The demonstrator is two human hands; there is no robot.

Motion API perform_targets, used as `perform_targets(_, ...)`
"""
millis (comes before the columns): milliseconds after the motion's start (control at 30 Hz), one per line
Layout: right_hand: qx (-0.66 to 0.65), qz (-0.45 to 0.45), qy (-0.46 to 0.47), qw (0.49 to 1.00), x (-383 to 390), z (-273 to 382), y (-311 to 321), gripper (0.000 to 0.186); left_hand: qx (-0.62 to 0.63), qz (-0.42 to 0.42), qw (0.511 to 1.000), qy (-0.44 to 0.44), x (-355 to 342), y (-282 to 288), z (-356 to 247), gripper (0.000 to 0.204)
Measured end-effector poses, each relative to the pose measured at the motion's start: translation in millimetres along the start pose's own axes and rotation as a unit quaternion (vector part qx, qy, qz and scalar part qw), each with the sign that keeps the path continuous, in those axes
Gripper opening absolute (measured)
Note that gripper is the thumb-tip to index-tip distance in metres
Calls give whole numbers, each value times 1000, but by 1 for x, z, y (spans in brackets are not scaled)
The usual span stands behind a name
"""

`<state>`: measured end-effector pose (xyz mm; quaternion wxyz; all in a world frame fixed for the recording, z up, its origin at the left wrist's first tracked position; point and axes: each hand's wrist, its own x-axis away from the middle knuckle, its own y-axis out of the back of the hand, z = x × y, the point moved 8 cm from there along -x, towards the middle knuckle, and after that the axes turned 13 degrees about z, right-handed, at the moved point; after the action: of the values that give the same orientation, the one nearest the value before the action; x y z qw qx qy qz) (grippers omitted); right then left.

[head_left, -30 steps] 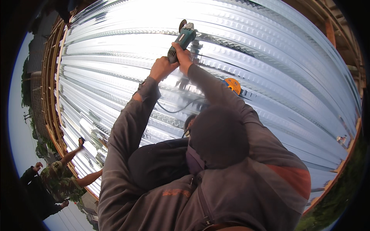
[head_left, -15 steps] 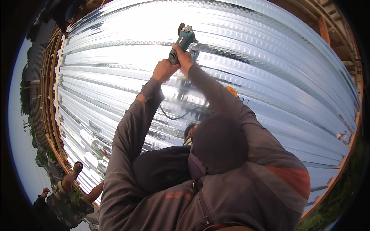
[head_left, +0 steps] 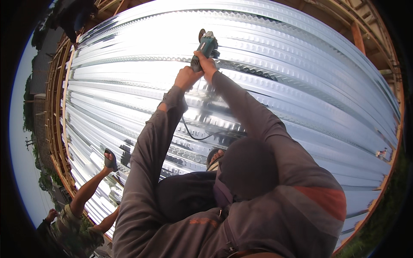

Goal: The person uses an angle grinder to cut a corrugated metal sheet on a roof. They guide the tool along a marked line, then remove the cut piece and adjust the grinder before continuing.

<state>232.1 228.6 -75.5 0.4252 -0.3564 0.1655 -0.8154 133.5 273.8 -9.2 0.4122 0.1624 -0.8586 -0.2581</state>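
Both hands on the angle grinder (head_left: 206,45), upper middle of view, over the shiny ribbed metal sheets (head_left: 301,116). Left hand (head_left: 187,78) closed around the rear end of the body, right hand (head_left: 208,67) gripping just ahead of it, thumb along the casing. Disc (head_left: 201,34) at the far end, upper left of the tool head.

Vs half a second ago: same grip, grinder slightly lower in view; can't tell if arms or camera moved. Orange disc that was peeking out by the right sleeve (head_left: 266,114) is now out of sight. Co-worker's sandalled foot (head_left: 109,160), lower left, has moved further in over the sheets.

Hard to read: glare washes out the sheets around the disc, so can't tell if it touches metal or is spinning. Most fingers hidden by the backs of the hands and the tool. Cord (head_left: 193,136) vanishes near the dark knee (head_left: 249,167), which also covers part of the wearer's foot (head_left: 216,155). Co-worker's body cut off by the dark fisheye rim
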Motion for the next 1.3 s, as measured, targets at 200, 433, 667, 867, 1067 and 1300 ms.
perform_targets(200,-27,45,18,998,4,-13,-4,59,-42,-18,999,-1,6,-6,9,64)
perform_targets(433,-125,142,-18,982,83,-46,5,44,-151,-105,982,-33,84,-49,18,61)
perform_targets(667,-158,100,-28,982,168,-18,69,44,-111,-64,987,-97,124,-118,-31,56)
perform_targets(867,-104,167,-7,980,198,88,57,48,-33,-40,989,-137,132,-99,-92,49)
perform_targets(1067,37,171,-121,977,169,116,31,48,-46,-103,982,-154,126,-63,-97,46)
perform_targets(1300,135,128,-217,958,135,-4,14,48,8,-94,996,12,134,-95,4,50)
